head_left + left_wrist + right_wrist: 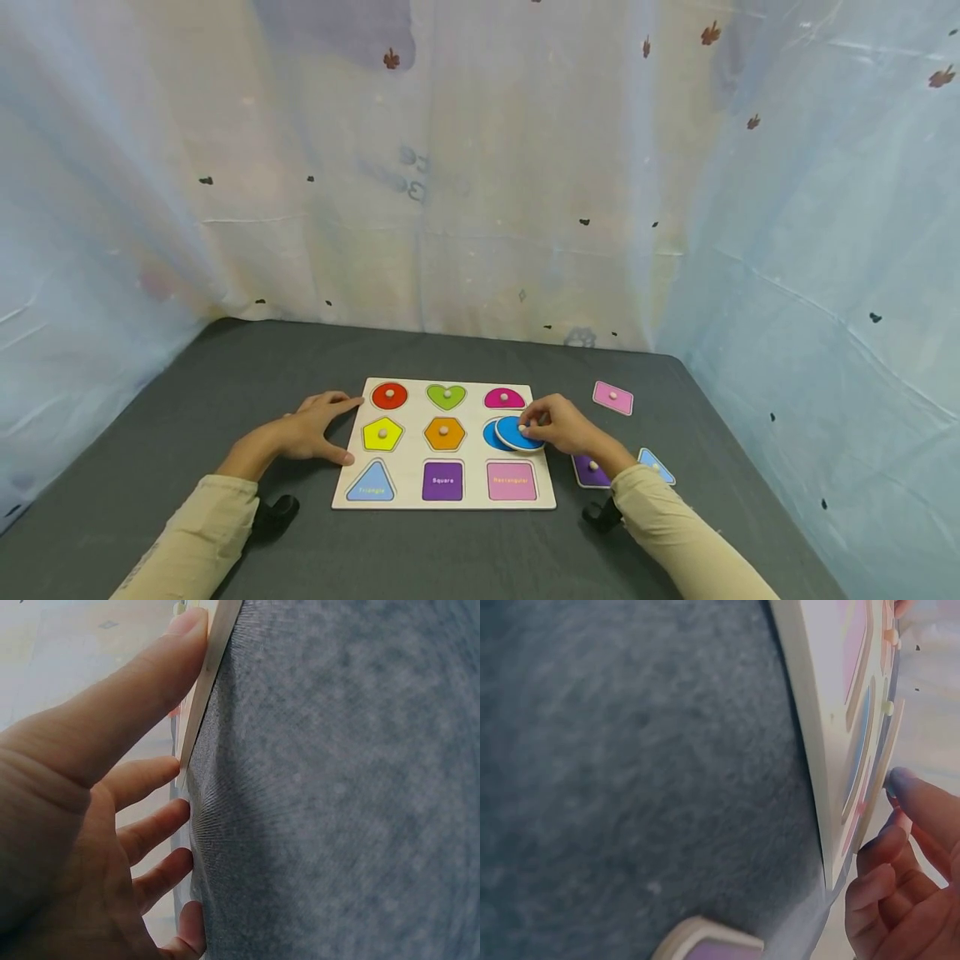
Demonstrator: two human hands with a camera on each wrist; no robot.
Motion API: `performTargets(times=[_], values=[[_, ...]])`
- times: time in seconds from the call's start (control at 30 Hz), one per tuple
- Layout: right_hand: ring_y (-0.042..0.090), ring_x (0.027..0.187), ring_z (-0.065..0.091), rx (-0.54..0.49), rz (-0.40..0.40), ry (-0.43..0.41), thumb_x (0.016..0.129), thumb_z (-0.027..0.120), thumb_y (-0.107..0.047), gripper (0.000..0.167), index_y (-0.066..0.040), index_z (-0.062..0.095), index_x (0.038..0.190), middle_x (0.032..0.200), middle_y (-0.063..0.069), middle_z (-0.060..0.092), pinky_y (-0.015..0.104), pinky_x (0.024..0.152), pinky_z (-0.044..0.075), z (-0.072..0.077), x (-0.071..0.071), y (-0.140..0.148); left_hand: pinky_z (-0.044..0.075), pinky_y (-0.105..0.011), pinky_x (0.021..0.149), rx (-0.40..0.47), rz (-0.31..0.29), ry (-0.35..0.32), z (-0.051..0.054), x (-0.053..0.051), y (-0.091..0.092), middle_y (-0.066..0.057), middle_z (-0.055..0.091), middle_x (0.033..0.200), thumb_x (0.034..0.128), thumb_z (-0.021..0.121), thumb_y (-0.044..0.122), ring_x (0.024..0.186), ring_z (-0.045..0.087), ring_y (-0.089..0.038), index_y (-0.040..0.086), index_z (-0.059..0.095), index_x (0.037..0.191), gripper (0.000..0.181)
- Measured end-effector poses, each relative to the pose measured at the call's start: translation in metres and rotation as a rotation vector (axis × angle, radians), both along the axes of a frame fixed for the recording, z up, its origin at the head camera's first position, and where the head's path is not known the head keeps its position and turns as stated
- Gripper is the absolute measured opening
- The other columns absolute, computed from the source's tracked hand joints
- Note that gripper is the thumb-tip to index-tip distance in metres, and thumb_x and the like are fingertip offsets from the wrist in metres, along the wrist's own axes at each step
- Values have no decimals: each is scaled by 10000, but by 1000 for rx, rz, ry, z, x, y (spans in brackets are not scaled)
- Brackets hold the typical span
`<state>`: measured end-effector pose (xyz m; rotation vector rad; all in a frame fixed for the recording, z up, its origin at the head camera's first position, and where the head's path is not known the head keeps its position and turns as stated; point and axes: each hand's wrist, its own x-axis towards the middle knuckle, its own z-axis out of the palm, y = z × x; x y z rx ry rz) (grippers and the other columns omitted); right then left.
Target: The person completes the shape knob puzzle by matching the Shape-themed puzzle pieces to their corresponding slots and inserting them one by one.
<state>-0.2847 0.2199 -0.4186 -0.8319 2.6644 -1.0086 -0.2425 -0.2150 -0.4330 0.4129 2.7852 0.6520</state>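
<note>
A wooden shape puzzle board (407, 457) lies on the dark cloth. By its knob, my right hand (557, 423) pinches a blue oval puzzle piece (508, 431). That piece is above the blue oval recess (491, 435), shifted to the right and overlapping it. In the right wrist view the piece (883, 769) stands apart from the board face, seen edge-on. My left hand (306, 429) has its fingers spread at the board's left side. Its thumb (142, 694) rests on the board edge (206, 682), and the index fingertip touches the same edge.
Red circle (382, 397), green heart (446, 402), magenta half-circle (496, 402), yellow pentagon (374, 439) and orange hexagon (437, 439) sit in the board. Right of it lie a pink rectangle (606, 401), a purple piece (587, 475) and a light-blue piece (655, 463). Patterned curtains (495, 150) surround the table.
</note>
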Motion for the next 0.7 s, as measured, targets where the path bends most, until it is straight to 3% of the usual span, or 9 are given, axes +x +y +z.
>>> performTargets(times=[0.3, 0.7], values=[[95, 663, 491, 25, 39, 32, 924, 714, -70, 78, 0, 744, 943, 765, 51, 606, 186, 602, 423, 1, -3, -12, 173, -875, 1024, -3, 12, -9, 0, -1, 1, -263, 323, 1548, 737, 881, 463, 1400, 265, -547, 100, 350, 1573, 1055], [92, 682, 489, 31, 49, -6, 937, 703, -62, 96, 24, 745, 939, 745, 68, 596, 190, 619, 434, -3, -8, -20, 177, -873, 1025, -11, 17, -11, -1, -2, 0, -262, 321, 1553, 732, 885, 462, 1405, 261, -549, 106, 358, 1570, 1052]])
